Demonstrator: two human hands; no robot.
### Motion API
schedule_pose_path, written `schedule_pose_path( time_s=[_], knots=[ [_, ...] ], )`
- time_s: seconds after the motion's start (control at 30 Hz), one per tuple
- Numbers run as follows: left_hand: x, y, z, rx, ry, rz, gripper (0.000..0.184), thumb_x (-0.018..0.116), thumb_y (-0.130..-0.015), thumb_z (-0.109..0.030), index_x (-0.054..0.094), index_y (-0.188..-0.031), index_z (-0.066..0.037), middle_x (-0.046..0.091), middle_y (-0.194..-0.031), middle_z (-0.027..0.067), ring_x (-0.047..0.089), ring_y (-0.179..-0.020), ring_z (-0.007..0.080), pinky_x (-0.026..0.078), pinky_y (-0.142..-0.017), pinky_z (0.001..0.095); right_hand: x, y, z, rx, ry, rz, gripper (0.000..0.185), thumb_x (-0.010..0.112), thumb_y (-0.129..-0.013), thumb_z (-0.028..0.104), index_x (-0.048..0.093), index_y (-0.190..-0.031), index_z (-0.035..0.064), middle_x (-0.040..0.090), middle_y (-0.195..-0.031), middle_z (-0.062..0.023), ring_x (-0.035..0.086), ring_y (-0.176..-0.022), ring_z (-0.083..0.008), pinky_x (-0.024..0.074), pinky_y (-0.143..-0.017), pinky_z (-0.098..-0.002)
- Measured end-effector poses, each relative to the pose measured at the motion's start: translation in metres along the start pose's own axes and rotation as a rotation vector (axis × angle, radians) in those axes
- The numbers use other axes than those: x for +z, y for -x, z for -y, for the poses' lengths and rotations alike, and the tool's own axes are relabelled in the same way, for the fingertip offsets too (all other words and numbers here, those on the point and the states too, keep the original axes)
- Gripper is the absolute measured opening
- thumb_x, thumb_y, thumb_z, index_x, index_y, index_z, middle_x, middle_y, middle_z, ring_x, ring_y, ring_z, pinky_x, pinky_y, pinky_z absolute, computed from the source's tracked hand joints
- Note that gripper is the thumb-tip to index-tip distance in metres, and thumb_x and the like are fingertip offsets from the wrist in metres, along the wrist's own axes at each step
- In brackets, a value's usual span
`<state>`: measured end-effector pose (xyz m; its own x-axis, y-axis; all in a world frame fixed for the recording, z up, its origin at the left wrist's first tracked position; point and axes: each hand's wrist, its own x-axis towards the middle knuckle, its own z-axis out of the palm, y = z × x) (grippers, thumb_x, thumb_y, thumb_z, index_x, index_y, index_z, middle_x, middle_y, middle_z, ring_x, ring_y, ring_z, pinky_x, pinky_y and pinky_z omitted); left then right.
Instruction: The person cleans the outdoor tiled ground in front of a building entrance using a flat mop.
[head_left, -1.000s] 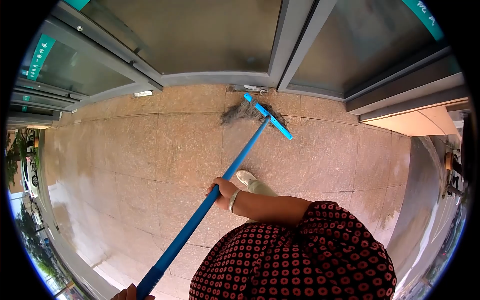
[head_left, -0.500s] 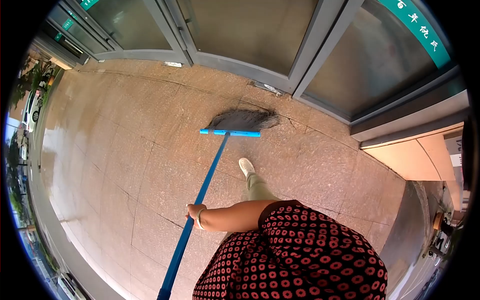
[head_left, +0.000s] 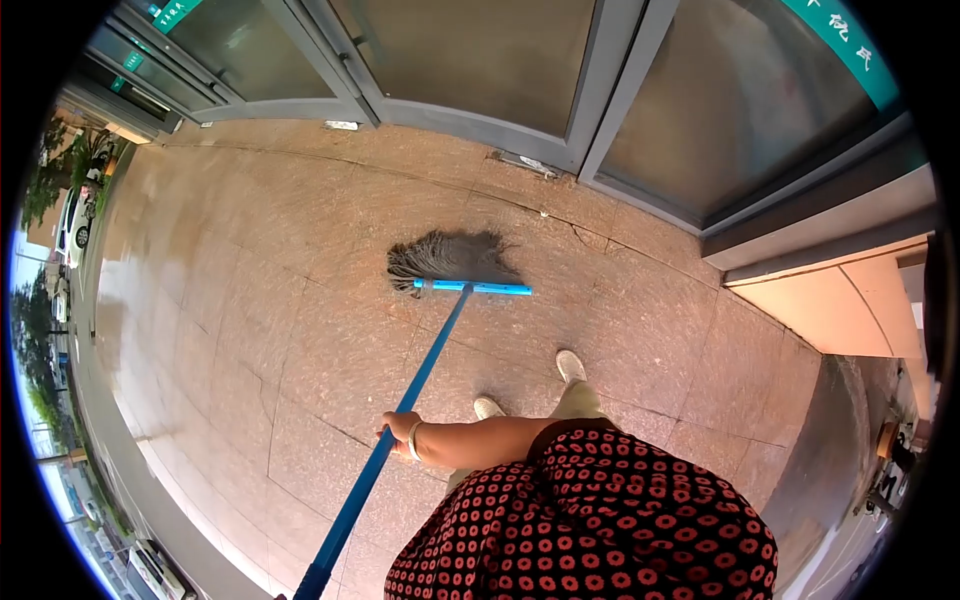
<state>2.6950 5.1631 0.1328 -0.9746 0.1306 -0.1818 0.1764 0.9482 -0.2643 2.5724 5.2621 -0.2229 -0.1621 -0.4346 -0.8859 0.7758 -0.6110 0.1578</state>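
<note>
My right hand, with a bracelet at the wrist, is closed around the blue pole of a mop. The pole slants from the lower left up to a blue bar. Dark grey, wet-looking mop strands lie spread on the tiled floor beyond the bar, fanning out to the left. My left hand does not show; the pole's upper end runs out at the bottom edge of the view.
Grey-framed glass doors line the far side, with a door fitting at floor level. My two shoes stand on the tiles near the mop. A beige block juts out at right. Parked cars and a road lie at left.
The mop head has moved nearer to me, and its strands now trail to the left instead of the right. My feet have shifted, so both shoes show.
</note>
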Motion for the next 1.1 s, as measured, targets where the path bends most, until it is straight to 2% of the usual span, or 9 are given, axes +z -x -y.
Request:
schedule_pose_path(
  time_s=[0.17,0.2,0.27,0.33,0.53,0.6,0.73,0.87,1.1],
  knots=[
    [-0.021,-0.055,-0.056,0.238,0.097,-0.042,0.023,0.059,-0.07,-0.024,0.059,-0.082,-0.004,0.05,-0.05,0.007,0.044,-0.036,0.0201,0.035,-0.034,0.0285,-0.067,0.049,0.077,-0.085,-0.15,0.0,0.011,0.043,-0.076,0.008,0.038,-0.077,-0.0025,0.042,-0.068,-0.0099,0.05,-0.061,-0.0197,0.045,-0.054,-0.0299],
    [-0.016,-0.065,-0.053,0.335,-0.031,0.031,0.022,0.06,-0.069,-0.022,0.058,-0.083,-0.005,0.05,-0.054,0.0062,0.045,-0.039,0.021,0.036,-0.035,0.0289,-0.082,0.057,0.09,-0.097,-0.185,0.006,0.011,0.042,-0.076,0.008,0.038,-0.077,-0.0025,0.042,-0.068,-0.01,0.051,-0.061,-0.0201,0.045,-0.053,-0.0299],
    [-0.009,-0.081,-0.078,0.294,0.201,-0.077,0.034,0.062,-0.062,-0.031,0.055,-0.078,-0.002,0.046,-0.048,0.0097,0.046,-0.039,0.0257,0.034,-0.036,0.0317,-0.114,0.073,0.116,-0.103,-0.306,-0.043,0.012,0.043,-0.076,0.008,0.038,-0.077,-0.0019,0.043,-0.067,-0.0097,0.052,-0.063,-0.02,0.0462,-0.054,-0.03],
    [-0.005,-0.103,-0.111,0.294,0.265,-0.108,0.032,0.062,-0.062,-0.031,0.055,-0.072,-0.001,0.044,-0.044,0.0106,0.043,-0.037,0.0263,0.031,-0.035,0.0319,-0.151,0.083,0.143,-0.137,-0.371,-0.089,0.011,0.043,-0.076,0.009,0.038,-0.077,-0.0009,0.042,-0.067,-0.0089,0.049,-0.059,-0.0183,0.047,-0.056,-0.0298],
    [0.027,-0.136,-0.228,0.439,0.135,-0.281,0.034,0.06,-0.063,-0.036,0.055,-0.076,-0.005,0.043,-0.045,0.0073,0.042,-0.037,0.0227,0.031,-0.035,0.0307,-0.258,0.096,0.231,-0.186,-0.617,-0.229,0.009,0.043,-0.074,0.009,0.039,-0.07,0.002,0.041,-0.063,-0.0073,0.041,-0.049,-0.0174,0.0429,-0.052,-0.0298],
    [0.022,-0.135,-0.258,0.443,0.124,-0.273,0.031,0.062,-0.062,-0.032,0.055,-0.076,-0.005,0.044,-0.046,0.0062,0.043,-0.038,0.0218,0.032,-0.035,0.0299,-0.281,0.091,0.247,-0.345,-0.565,-0.207,0.009,0.043,-0.073,0.008,0.039,-0.068,0.0025,0.04,-0.061,-0.008,0.042,-0.051,-0.0182,0.0405,-0.05,-0.0308],
    [0.011,-0.151,-0.265,0.585,0.127,-0.289,0.026,0.063,-0.061,-0.026,0.054,-0.073,-0.005,0.043,-0.043,0.0034,0.041,-0.034,0.0176,0.03,-0.033,0.027,-0.298,0.105,0.251,-0.445,-0.667,-0.054,0.008,0.044,-0.072,0.007,0.039,-0.07,0.0014,0.041,-0.061,-0.0093,0.043,-0.053,-0.0192,0.0416,-0.051,-0.0339],
    [0.002,-0.16,-0.285,0.671,0.143,-0.3,0.026,0.064,-0.059,-0.026,0.054,-0.072,-0.005,0.043,-0.044,0.0042,0.041,-0.035,0.0186,0.031,-0.033,0.0276,-0.331,0.123,0.252,-0.438,-0.764,-0.074,0.006,0.044,-0.071,0.006,0.039,-0.071,0.0018,0.041,-0.06,-0.009,0.043,-0.051,-0.0192,0.0435,-0.053,-0.0345],
    [0.047,-0.147,-0.391,1.072,0.153,-0.229,0.024,0.062,-0.061,-0.029,0.052,-0.069,-0.01,0.039,-0.049,0.0024,0.04,-0.036,0.0166,0.033,-0.034,0.0277,-0.495,0.155,0.216,-0.614,-1.031,-0.223,0.007,0.043,-0.07,0.007,0.036,-0.068,0.0056,0.038,-0.054,-0.0057,0.043,-0.047,-0.017,0.0386,-0.041,-0.0273]
  ],
)
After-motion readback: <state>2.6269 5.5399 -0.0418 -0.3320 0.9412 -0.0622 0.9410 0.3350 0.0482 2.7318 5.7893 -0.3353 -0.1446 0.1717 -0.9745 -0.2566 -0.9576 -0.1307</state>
